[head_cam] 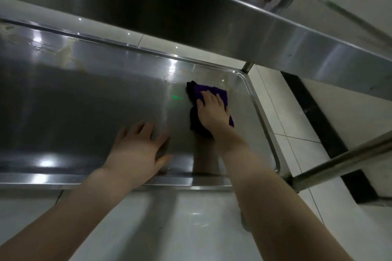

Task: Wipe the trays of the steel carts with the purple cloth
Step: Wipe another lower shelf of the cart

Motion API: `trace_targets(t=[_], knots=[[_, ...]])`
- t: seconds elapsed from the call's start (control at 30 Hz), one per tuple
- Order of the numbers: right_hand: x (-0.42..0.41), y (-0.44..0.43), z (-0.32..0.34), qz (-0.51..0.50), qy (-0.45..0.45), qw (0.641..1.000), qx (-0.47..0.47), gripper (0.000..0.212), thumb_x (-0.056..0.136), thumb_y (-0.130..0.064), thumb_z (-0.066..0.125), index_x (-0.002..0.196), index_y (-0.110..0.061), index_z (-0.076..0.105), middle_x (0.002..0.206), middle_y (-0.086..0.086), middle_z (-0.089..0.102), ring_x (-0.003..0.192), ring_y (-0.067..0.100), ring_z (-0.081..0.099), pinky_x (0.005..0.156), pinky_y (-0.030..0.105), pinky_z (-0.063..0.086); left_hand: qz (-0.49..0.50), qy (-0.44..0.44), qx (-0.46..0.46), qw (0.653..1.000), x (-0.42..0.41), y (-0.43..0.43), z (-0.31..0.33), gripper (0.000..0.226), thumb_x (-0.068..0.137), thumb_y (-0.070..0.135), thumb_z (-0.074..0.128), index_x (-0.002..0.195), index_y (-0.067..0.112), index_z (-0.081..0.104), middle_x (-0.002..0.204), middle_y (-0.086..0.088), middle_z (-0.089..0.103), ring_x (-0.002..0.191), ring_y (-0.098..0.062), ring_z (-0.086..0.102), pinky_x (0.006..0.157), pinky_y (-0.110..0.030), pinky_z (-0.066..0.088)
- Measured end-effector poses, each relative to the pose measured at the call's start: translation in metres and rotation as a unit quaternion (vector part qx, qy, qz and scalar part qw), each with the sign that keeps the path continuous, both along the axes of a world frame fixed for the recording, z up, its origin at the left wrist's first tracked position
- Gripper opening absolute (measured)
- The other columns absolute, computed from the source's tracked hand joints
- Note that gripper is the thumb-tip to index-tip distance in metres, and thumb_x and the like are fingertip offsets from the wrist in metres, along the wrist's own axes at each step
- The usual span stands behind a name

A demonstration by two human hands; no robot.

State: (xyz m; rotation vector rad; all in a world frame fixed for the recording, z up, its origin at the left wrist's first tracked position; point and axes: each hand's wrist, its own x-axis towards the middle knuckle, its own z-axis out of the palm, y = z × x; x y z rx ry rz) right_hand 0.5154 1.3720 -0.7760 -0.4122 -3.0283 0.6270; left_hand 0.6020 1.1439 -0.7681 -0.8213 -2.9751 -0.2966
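The lower steel tray (84, 99) of the cart fills the middle of the head view. A crumpled purple cloth (199, 91) lies on the tray near its far right corner. My right hand (212, 110) presses flat on top of the cloth, fingers spread over it. My left hand (137, 150) rests palm down on the bare tray by its near rim, fingers apart and holding nothing. Pale smears show on the tray at the far left and beside the cloth.
The upper steel tray (233, 27) overhangs the far side. A steel post (247, 68) stands at the far right corner, and a steel tube (339, 163) crosses at the right. White floor tiles (191, 218) lie below, with a black strip (318, 116) along the wall.
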Motion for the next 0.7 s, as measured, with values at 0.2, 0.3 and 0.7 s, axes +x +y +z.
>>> trace_targets(t=[0.2, 0.3, 0.7], knots=[[0.133, -0.005, -0.012, 0.080, 0.066, 0.994, 0.032, 0.044, 0.102, -0.041, 0.033, 0.145, -0.034, 0.039, 0.156, -0.016, 0.030, 0.147, 0.007, 0.015, 0.119, 0.037, 0.015, 0.022, -0.005, 0.007, 1.000, 0.003, 0.003, -0.007, 0.057, 0.077, 0.047, 0.073, 0.127, 0.022, 0.063, 0.126, -0.024, 0.056, 0.120, -0.044, 0.049, 0.097, -0.061, 0.037], [0.159, 0.006, -0.013, 0.116, 0.052, 0.991, 0.037, 0.050, 0.099, -0.049, 0.026, 0.144, -0.034, 0.042, 0.154, -0.017, 0.032, 0.146, 0.006, 0.017, 0.119, 0.035, 0.016, 0.019, 0.006, 0.013, 1.000, 0.000, 0.003, -0.010, 0.057, 0.082, 0.054, 0.062, 0.131, 0.026, 0.059, 0.129, -0.020, 0.053, 0.122, -0.041, 0.047, 0.099, -0.057, 0.036], [0.069, 0.045, -0.008, 0.019, 0.047, 0.998, 0.027, 0.044, 0.105, -0.035, 0.033, 0.148, -0.030, 0.035, 0.157, -0.009, 0.029, 0.148, 0.012, 0.015, 0.120, 0.042, 0.011, 0.047, -0.039, 0.023, 0.998, 0.002, 0.017, -0.016, 0.058, 0.090, 0.058, 0.043, 0.139, 0.029, 0.043, 0.155, 0.009, 0.026, 0.146, -0.020, 0.014, 0.108, -0.065, 0.021]])
